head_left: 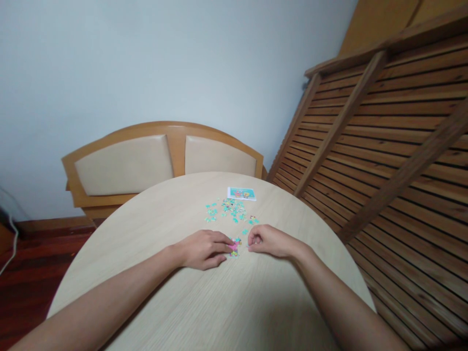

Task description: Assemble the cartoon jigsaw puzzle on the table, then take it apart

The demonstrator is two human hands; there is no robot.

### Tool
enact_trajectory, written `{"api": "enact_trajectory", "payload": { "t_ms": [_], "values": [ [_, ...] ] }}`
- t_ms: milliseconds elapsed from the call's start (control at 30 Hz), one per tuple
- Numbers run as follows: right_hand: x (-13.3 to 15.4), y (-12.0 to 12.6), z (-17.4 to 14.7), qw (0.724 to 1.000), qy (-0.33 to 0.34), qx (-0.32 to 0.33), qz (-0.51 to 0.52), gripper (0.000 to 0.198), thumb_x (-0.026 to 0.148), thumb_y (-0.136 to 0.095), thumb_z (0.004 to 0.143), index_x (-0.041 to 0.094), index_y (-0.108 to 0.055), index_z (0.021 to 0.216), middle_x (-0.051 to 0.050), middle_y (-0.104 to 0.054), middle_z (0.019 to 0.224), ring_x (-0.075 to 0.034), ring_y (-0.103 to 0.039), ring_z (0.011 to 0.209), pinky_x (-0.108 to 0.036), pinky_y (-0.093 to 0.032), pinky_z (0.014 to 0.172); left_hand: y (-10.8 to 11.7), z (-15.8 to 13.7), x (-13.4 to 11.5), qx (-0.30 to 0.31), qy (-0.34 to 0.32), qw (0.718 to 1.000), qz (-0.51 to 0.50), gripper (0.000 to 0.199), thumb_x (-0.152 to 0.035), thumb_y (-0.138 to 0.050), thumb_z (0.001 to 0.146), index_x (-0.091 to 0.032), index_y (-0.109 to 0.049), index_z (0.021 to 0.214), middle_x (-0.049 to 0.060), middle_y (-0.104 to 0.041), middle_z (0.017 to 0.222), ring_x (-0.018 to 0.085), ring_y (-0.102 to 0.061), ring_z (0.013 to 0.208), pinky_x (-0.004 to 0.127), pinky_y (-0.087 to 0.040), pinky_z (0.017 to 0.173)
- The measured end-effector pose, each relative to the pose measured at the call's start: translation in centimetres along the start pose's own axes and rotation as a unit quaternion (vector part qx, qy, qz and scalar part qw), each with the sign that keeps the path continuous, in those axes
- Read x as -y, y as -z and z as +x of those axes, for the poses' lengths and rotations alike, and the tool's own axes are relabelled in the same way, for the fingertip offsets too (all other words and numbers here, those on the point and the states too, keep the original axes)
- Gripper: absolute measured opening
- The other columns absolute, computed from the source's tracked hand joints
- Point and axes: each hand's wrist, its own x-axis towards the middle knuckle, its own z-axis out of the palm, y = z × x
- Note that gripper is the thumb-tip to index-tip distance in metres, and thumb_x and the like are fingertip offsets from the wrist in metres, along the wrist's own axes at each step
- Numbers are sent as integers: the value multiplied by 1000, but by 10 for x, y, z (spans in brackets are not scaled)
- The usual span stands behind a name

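My left hand lies flat on the table, its fingers stretched out to the right. Its fingertips rest on a small joined patch of pink and multicoloured jigsaw puzzle pieces. Just right of the patch, my right hand is closed, thumb and forefinger pinched together at the tabletop. A tiny pale bit shows at the fingertips, most likely a puzzle piece. Behind the hands lies a loose heap of turquoise and mixed puzzle pieces. Past the heap is a turquoise picture card with cartoon figures and a white border.
The round light-wood table carries everything. Stray pieces lie left of the heap. A padded headboard stands behind the table against a pale wall. Slatted wooden panels lean close along the right. A white cable hangs at far left.
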Motion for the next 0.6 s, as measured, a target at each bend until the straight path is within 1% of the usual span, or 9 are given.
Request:
{"api": "enact_trajectory", "payload": {
  "t_ms": [133, 233, 433, 533, 600],
  "values": [
    [0, 1, 0, 999, 23, -18, -30, 21, 29, -72, 77, 17, -73, 95, -2, -66, 82, -16, -59, 75, -25, -43, 66, -1, 0, 0, -6, -6, 1000, -2, 36, -25, -51, 96, -25, -61, 130, 8, -66, 129, 23, -63, 116, 35, -51, 102],
    [3, 1, 0, 999, 20, -13, -40, 16, 27, -70, 79, 17, -72, 91, -2, -66, 80, -16, -59, 74, -25, -42, 65, -2, 1, 0, -2, -9, 1000, -3, 36, -25, -50, 96, -24, -61, 129, 8, -66, 129, 23, -63, 117, 36, -51, 102],
    [8, 1, 1, 996, 10, -39, -79, 16, 33, -71, 80, 17, -71, 84, -3, -69, 78, -17, -60, 71, -25, -41, 63, -6, 1, 0, 2, -13, 1000, 2, 34, -26, -51, 95, -23, -64, 126, 9, -65, 128, 24, -63, 116, 37, -51, 101],
    [8, 2, 9, 992, 28, -74, -97, 15, 30, -65, 86, 17, -71, 81, -4, -69, 76, -16, -60, 69, -25, -41, 63, -8, 1, 0, -2, -11, 1000, -2, 36, -27, -54, 92, -23, -63, 127, 10, -65, 128, 24, -62, 115, 38, -51, 101],
    [9, 2, 19, 986, 44, -115, -114, 15, 26, -61, 89, 17, -72, 84, -5, -71, 82, -17, -62, 74, -26, -43, 68, -8, 1, 0, -6, -10, 1000, -5, 37, -28, -56, 90, -23, -62, 127, 10, -65, 128, 25, -62, 115, 38, -50, 102]
  ]
}}
